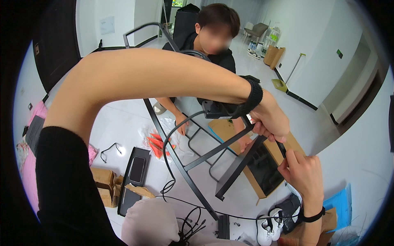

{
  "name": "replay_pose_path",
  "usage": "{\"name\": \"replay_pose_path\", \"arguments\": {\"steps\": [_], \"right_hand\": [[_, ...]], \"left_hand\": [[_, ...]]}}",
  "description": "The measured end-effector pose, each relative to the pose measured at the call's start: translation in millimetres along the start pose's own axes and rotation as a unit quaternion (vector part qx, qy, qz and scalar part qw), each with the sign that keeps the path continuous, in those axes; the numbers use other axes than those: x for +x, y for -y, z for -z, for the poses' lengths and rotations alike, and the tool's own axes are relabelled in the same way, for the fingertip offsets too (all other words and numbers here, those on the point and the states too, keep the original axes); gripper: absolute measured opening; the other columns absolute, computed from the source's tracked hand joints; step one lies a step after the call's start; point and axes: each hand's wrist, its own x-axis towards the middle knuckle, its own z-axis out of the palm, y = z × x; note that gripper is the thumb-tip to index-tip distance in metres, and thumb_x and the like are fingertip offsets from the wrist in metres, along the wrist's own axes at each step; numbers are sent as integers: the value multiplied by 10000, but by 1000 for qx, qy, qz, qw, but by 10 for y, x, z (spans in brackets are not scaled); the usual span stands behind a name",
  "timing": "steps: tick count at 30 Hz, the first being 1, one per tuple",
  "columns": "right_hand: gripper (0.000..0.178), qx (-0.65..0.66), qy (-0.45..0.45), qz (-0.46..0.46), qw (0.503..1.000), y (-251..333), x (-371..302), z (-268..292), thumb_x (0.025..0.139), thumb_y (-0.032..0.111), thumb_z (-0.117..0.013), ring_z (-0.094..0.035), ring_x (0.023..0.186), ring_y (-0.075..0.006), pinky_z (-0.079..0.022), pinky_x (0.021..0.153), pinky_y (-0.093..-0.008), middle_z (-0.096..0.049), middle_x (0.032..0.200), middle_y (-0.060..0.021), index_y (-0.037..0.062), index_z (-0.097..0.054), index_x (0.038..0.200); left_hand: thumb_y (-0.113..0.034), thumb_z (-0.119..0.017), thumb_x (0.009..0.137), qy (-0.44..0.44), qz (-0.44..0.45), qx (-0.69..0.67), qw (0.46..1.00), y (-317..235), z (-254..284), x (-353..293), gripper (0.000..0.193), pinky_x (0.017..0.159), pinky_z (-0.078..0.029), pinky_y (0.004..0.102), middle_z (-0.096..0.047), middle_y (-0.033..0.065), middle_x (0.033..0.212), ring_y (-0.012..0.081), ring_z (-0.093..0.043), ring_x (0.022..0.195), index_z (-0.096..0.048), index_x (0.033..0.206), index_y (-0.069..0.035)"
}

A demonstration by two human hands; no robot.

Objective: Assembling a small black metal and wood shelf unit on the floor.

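A black metal frame (217, 148) with long bars and a crossbar stands tilted before me. My left arm reaches across from the left, and my left hand (271, 119) is closed around the upper right end of the frame. Below it, my right hand (304, 172) pinches a slim black piece (281, 148) at that same corner; its exact kind is hidden by my fingers. A black strap with a small device (215, 110) and a cable sits on my left wrist. Across from me a person (223, 61) crouches, one hand (180, 123) low beside the frame, the other (244, 142) near its right side.
An open cardboard box (252, 182) holding dark parts lies right of the frame. Red watermelon slices (156, 145) lie on clear plastic at left. A phone (137, 169) rests on a black panel (126, 203). White sneakers (264, 233) stand lower right; cables (193, 227) trail near my knee.
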Motion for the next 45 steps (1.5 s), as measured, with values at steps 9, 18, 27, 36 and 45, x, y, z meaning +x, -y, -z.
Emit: {"name": "replay_pose_path", "arguments": {"steps": [9,18,27,36,45], "right_hand": [[250,51,-49,9,997,-46,-62,138,674,15,-691,-519,472,-274,-406,440,-365,-457,574,-71,73,-449,696],[207,50,-148,-66,986,-136,-80,149,709,-13,-682,-486,439,-267,-402,439,-351,-449,566,-89,49,-489,753],[276,759,-300,-421,397,116,-667,20,991,233,-474,-218,405,-32,-156,365,-237,-270,558,75,99,-464,751],[337,868,-123,-427,219,434,-1061,-551,1006,302,-463,-149,392,-33,-130,354,-219,-213,556,82,151,-380,717],[308,866,-130,-436,210,466,-1117,-676,985,276,-466,-150,400,-43,-150,373,-229,-226,560,77,142,-390,718]], "left_hand": [[-271,-452,976,6,-13,-59,998,-58,-80,16,444,427,-189,273,-218,-61,550,101,-210,467,-303,581,-134],[-210,-408,1002,42,-95,-115,988,-153,34,-61,387,426,-179,256,-192,-84,565,76,-179,471,-325,633,-129],[-314,-554,933,-295,-199,108,928,-91,337,-193,369,472,-417,354,-491,51,627,190,-465,496,-532,696,-31],[-352,-535,992,-475,-284,81,829,-607,592,-1360,411,507,-432,285,-543,49,653,133,-474,495,-698,958,23],[-313,-516,1032,-740,-389,61,545,-335,-34,-1991,351,529,-257,231,-365,-58,640,54,-293,576,-612,908,0]]}}
